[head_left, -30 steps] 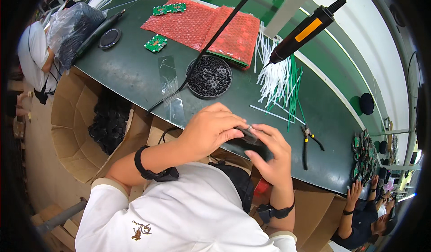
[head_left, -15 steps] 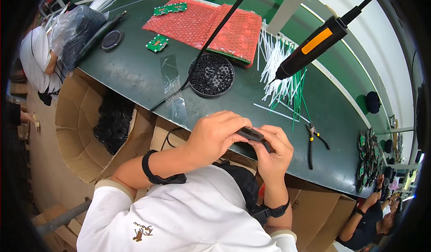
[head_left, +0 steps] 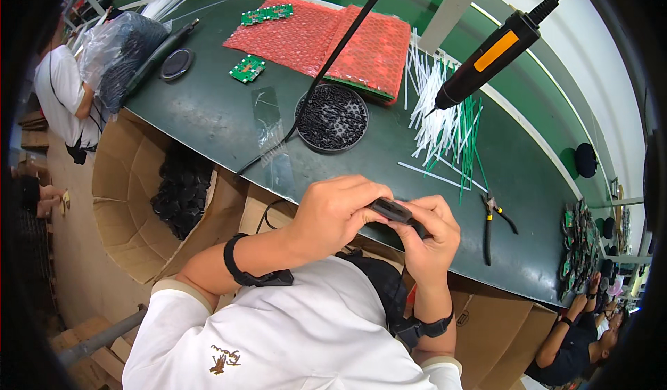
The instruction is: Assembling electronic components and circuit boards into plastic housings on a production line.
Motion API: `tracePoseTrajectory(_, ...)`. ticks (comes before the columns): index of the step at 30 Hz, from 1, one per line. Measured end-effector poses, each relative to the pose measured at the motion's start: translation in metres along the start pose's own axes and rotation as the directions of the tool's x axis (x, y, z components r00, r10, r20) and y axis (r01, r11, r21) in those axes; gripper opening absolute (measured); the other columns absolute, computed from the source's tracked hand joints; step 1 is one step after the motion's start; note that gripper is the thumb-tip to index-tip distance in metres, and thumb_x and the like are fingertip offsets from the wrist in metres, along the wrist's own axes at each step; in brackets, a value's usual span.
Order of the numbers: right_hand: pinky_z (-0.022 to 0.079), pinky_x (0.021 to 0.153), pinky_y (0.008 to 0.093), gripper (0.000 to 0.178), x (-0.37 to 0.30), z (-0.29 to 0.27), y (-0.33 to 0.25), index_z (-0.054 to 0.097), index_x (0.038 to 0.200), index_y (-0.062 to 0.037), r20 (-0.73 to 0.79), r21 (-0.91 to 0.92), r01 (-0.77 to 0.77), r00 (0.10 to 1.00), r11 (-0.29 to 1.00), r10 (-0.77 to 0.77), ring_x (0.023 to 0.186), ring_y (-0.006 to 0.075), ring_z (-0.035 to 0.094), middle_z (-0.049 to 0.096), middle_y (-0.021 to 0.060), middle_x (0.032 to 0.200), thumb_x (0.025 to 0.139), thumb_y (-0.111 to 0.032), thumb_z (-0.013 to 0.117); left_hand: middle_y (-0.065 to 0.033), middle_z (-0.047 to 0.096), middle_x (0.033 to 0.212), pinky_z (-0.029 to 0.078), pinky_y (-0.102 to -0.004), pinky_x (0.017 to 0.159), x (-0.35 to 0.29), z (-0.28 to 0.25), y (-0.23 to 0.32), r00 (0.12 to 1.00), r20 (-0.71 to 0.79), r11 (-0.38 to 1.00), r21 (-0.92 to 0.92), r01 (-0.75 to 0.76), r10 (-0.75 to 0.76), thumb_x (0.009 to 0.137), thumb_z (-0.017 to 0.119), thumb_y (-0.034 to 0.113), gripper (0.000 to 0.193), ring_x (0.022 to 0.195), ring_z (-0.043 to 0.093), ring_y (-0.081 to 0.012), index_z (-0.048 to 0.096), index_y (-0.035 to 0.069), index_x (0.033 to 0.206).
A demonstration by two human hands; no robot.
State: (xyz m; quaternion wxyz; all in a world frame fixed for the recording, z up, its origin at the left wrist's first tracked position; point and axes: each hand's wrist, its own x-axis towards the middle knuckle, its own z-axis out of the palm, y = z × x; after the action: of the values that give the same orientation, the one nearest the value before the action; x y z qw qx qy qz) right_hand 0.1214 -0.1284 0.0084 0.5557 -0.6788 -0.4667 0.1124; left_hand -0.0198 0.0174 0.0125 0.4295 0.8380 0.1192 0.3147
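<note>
Black part (head_left: pixel 391 210) just lower right of frame center, pinched by left hand (head_left: pixel 333 210) and right hand (head_left: pixel 431 233) by near edge of surface (head_left: pixel 528 181). Bare patch runs right to pliers (head_left: pixel 488 217); round dish (head_left: pixel 330 151) above.

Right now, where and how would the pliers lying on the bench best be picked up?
Probably by both handles, around their middles, from above on the person's near side with the right hand, the closer one, though it is holding a black part. The pliers lie nose pointing away, handles spread apart toward the person and rightward, clear of the loose strips by the nose.
</note>
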Motion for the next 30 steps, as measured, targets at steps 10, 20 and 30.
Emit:
tracePoseTrajectory(10,0.052,0.068,0.0273,0.031,-0.002,0.003,0.001,0.081,0.105,-0.0035,-0.019,-0.016,0.056,0.998,0.998,-0.056,0.077,0.0168,0.067,0.069,0.008,0.088,0.076,0.007,0.084,-0.0137,0.073,0.096,0.055,-0.0371,0.068,0.001,0.002,0.008,0.997,-0.073,1.0,-0.028,-0.014,0.012,0.081,0.081,0.002,0.025,0.08,0.07,-0.0308,0.073,0.002,0.105)
tracePoseTrajectory(20,0.054,0.078,0.0315,0.025,-0.004,0.001,0.004,0.074,0.095,0.0025,-0.044,0.055,-0.054,0.997,0.997,0.056,0.086,0.0212,0.066,0.067,0.0106,0.091,0.072,0.009,0.081,-0.0148,0.067,0.093,0.056,-0.0431,0.074,-0.008,0.011,-0.005,0.996,-0.086,0.999,-0.041,-0.026,0.023,0.087,0.077,0.014,0.023,0.086,0.068,-0.0376,0.07,0.004,0.106)
tracePoseTrajectory(30,0.054,0.076,0.0357,0.02,-0.002,-0.002,0.002,0.069,0.098,0.0029,0.038,-0.111,0.171,0.985,0.979,-0.168,0.082,0.0236,0.064,0.069,0.011,0.093,0.084,-0.001,0.084,-0.0171,0.066,0.093,0.053,-0.049,0.074,-0.014,0.005,-0.001,0.99,-0.138,0.999,-0.049,-0.002,-0.005,0.085,0.076,0.028,0.032,0.089,0.067,-0.0404,0.067,0.004,0.105)
